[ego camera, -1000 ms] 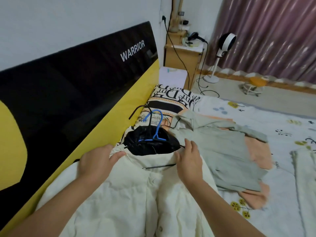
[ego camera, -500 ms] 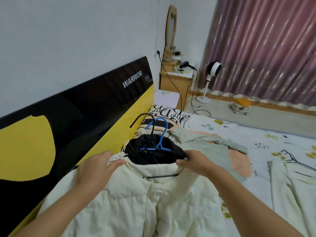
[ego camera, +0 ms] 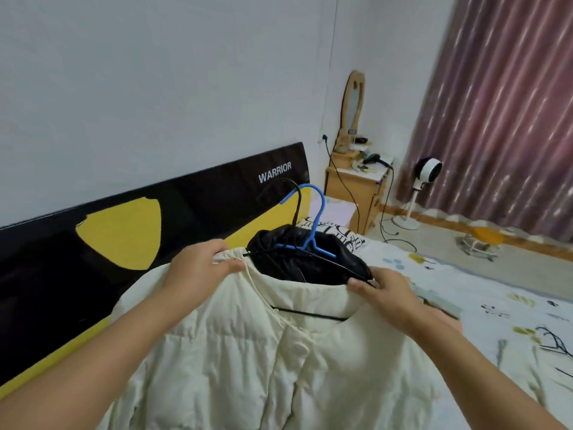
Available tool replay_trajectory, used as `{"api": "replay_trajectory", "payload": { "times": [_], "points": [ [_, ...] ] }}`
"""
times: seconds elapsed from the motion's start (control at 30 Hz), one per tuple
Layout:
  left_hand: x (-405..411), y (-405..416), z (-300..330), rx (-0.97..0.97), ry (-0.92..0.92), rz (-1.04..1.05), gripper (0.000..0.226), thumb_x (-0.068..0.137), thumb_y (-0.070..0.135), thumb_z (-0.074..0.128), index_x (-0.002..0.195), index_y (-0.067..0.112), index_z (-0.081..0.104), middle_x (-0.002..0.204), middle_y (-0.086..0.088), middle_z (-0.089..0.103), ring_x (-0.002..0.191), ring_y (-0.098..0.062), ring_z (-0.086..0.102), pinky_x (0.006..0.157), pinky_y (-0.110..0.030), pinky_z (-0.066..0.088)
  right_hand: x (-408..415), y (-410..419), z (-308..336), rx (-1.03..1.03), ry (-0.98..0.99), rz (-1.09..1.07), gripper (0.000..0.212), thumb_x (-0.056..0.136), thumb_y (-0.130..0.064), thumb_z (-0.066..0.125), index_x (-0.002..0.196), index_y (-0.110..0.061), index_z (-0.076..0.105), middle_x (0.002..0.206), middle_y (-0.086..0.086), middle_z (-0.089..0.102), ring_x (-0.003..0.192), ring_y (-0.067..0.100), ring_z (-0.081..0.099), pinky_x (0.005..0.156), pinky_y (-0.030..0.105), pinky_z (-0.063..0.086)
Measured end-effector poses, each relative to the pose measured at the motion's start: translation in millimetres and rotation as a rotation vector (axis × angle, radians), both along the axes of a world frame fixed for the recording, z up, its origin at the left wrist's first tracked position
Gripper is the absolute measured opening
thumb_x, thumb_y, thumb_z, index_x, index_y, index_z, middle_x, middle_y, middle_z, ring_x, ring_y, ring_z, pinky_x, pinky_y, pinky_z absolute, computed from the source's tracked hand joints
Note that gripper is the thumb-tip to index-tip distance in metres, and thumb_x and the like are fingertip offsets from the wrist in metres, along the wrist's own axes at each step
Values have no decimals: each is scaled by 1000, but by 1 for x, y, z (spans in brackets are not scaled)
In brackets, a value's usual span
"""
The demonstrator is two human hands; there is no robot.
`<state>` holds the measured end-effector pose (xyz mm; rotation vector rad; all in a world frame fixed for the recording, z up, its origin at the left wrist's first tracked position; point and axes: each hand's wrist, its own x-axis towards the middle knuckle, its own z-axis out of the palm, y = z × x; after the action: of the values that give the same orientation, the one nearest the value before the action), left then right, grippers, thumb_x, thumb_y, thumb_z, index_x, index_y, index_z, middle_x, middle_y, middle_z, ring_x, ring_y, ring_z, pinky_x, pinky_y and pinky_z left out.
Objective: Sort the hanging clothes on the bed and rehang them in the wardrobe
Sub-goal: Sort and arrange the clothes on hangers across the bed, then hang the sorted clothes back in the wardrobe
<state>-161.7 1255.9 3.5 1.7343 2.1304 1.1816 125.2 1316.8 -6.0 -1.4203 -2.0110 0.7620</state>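
Observation:
A cream quilted jacket [ego camera: 263,352] on a black wire hanger [ego camera: 310,315] is lifted off the bed. My left hand [ego camera: 198,268] grips its left shoulder at the collar. My right hand [ego camera: 384,293] grips the right shoulder, pinching the collar together with a thin black hanger arm. Behind the collar sits a black garment [ego camera: 310,259] on a blue hanger [ego camera: 313,225], with a second black hook beside it. A grey-green garment [ego camera: 440,302] peeks out past my right hand on the bed.
The black and yellow headboard [ego camera: 124,237] runs along the left. A patterned pillow [ego camera: 344,234] lies at the bed's head. A wooden nightstand [ego camera: 356,187] with a mirror, a white fan [ego camera: 424,181] and purple curtains [ego camera: 502,113] stand beyond. Another hanger [ego camera: 555,339] lies on the floral sheet.
Both hands have raised the cream jacket and the hangers off the bed. The view has tilted upward, and the hooks stand higher against the headboard.

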Motion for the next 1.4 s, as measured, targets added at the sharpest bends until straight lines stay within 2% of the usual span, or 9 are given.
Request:
{"api": "replay_trajectory", "payload": {
  "times": [0.33, 0.57, 0.67, 0.73, 0.8, 0.87, 1.03, 1.27, 1.4],
  "points": [
    [50, -134, 75, 99, 11, 113, 26, 77, 28, 72, 60, 19, 54, 53, 6, 46, 55, -8, 42, 51, -27, 24, 38, -86, 74, 171, 45, 135, 12, 86, -28, 63, 84, -18, 69, 81, 15, 67, 76, 26, 61, 62, 31, 39],
    [74, -213, 101, 145, 21, 123, 30, 77, 29, 72, 58, 20, 50, 53, 5, 43, 53, -9, 39, 51, -27, 25, 58, -154, 124, 316, 21, 175, 22, 84, -25, 66, 67, -36, 60, 64, -6, 59, 65, 9, 54, 57, 29, 36],
    [85, -254, 103, 154, -8, 139, 22, 77, 32, 71, 67, 17, 59, 57, 4, 51, 57, -11, 45, 53, -27, 29, 65, -190, 137, 361, 1, 198, 21, 83, -29, 67, 68, -41, 59, 71, 3, 65, 74, 21, 62, 64, 35, 45],
    [91, -286, 100, 167, -43, 148, 20, 77, 33, 71, 73, 15, 62, 62, -1, 56, 60, -14, 49, 56, -28, 32, 70, -218, 142, 377, -9, 218, 14, 80, -47, 65, 69, -42, 59, 77, 9, 69, 79, 27, 64, 72, 43, 50],
    [98, -320, 96, 174, -62, 159, 20, 77, 33, 71, 75, 15, 64, 69, -6, 62, 64, -15, 51, 60, -29, 35, 76, -248, 147, 379, -32, 240, 51, 56, -88, 48, 70, -41, 61, 75, 5, 70, 76, 23, 64, 72, 46, 51],
    [105, -355, 93, 186, -81, 173, 18, 77, 33, 71, 74, 17, 63, 69, -3, 62, 64, -13, 51, 60, -28, 36, 83, -275, 147, 390, -60, 256, 77, 43, -98, 36, 77, -36, 66, 73, 4, 70, 72, 22, 65, 71, 46, 52],
    [125, -435, 95, 206, -87, 263, 14, 76, 31, 72, 74, 19, 64, 65, 7, 59, 63, -7, 51, 58, -25, 35, 88, -331, 149, 430, -6, 336, 10, 80, -38, 66, 76, -29, 68, 69, 8, 66, 71, 25, 62, 65, 41, 47],
    [145, -522, 122, 177, 18, 362, 11, 77, 29, 71, 75, 20, 64, 68, 0, 62, 66, -14, 53, 61, -28, 36, 92, -398, 158, 370, 74, 472, 15, 85, -25, 66, 79, -11, 69, 58, -1, 53, 58, 10, 47, 53, 28, 31],
    [154, -571, 133, 121, 29, 383, 13, 78, 33, 70, 84, 35, 60, 87, 7, 65, 84, -9, 59, 72, -27, 41, 90, -424, 156, 334, 112, 594, 22, 84, -27, 66, 69, -11, 64, 61, 1, 49, 62, 13, 45, 57, 33, 28]
  ]
}}
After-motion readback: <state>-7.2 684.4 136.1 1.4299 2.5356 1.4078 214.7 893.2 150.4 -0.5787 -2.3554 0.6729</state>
